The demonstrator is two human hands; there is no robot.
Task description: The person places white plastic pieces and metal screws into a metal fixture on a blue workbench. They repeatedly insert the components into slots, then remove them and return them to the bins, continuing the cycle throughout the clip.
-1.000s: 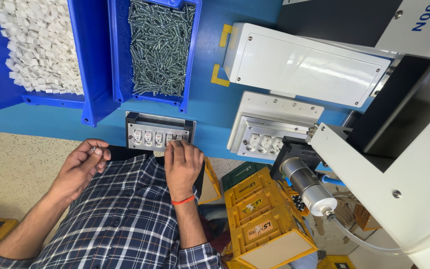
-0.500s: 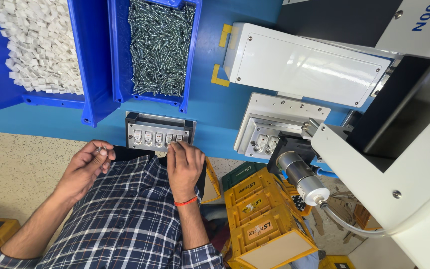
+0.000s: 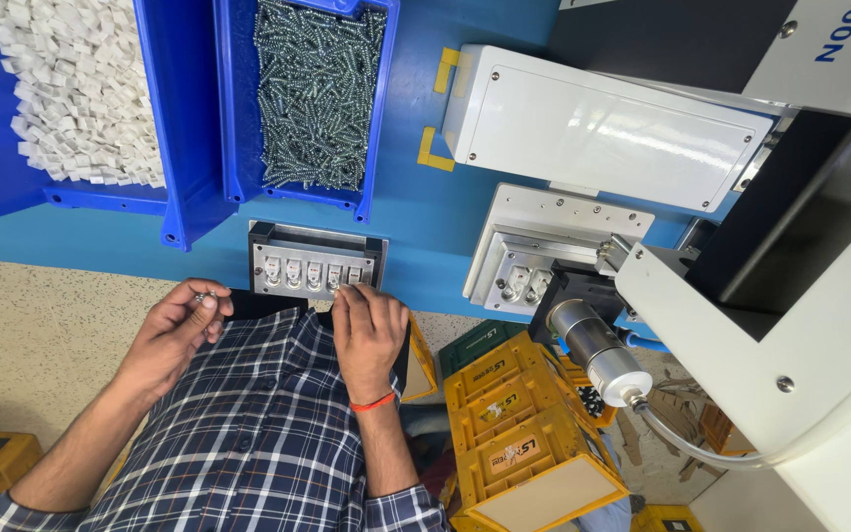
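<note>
A small metal fixture block with a row of white pieces seated in its slots is set on the blue bench, just below the two blue bins. The right hand is laid against the block's near edge, fingertips pressed on the right-end slots; whether a piece is pinched under them cannot be told. The left hand is held apart to the left, over the shirt, fingers curled around a few small screws at the fingertips.

Above the block, a bin of screws and a bin of white plastic pieces are placed side by side. To the right, a white housing and a second metal nest are mounted, with a cylindrical driver head on a white machine arm near it. Yellow crates are stacked below.

Risk, as judged: screws are held loosely, so one could be dropped onto the lap or floor. A piece could be left tilted in its slot if pressed off-centre, since the end slots are hidden by the fingers.
</note>
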